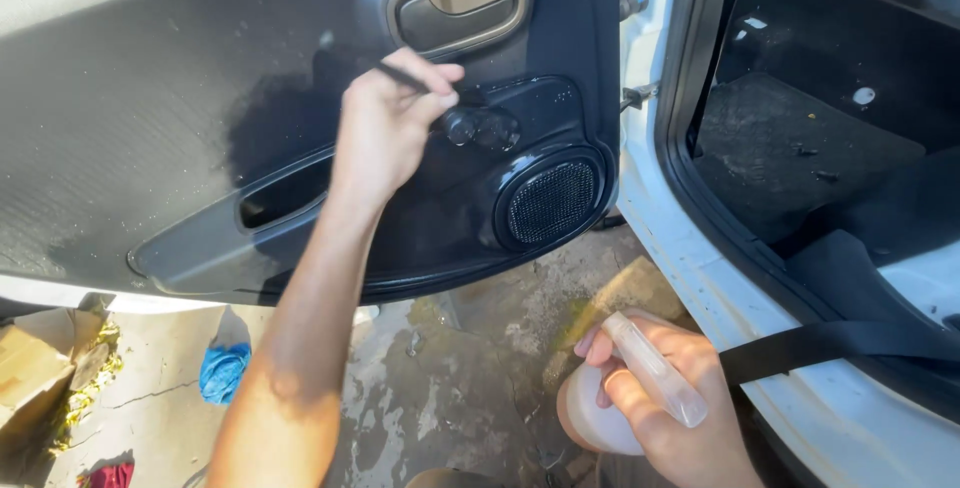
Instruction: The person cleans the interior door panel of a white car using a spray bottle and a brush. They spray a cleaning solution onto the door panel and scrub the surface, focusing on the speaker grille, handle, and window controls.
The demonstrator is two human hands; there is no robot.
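Two hands are busy here: my left hand (pixel 392 123) is pinched narrow around a thin dark-handled brush (pixel 405 78), its head hidden behind my fingers and pressed to the round knobs (pixel 480 130) on the open car door panel (pixel 150 118), and my right hand (pixel 665 408) is wrapped around a pale spray bottle (pixel 610 418) held low over the ground. Judging how far the cleaning has come, I would say roughly half: the lower dark trim around the speaker grille (pixel 550 200) and the pull pocket (pixel 285 193) looks wet and glossy, and a dark damp patch spreads on the grey cloth above it, while the left stretch of grey panel looks dry with only scattered droplets. The recessed door handle (pixel 455 8) also looks dry, so I reckon that is left. As for the bottle, its body is translucent whitish, with a clear trigger head lying across my fingers; I cannot tell how much liquid is inside. Below, the wet concrete (pixel 440 378) has a blue rag (pixel 222 373) lying on it, and the car's black floor (pixel 790 148) shows through the doorway.
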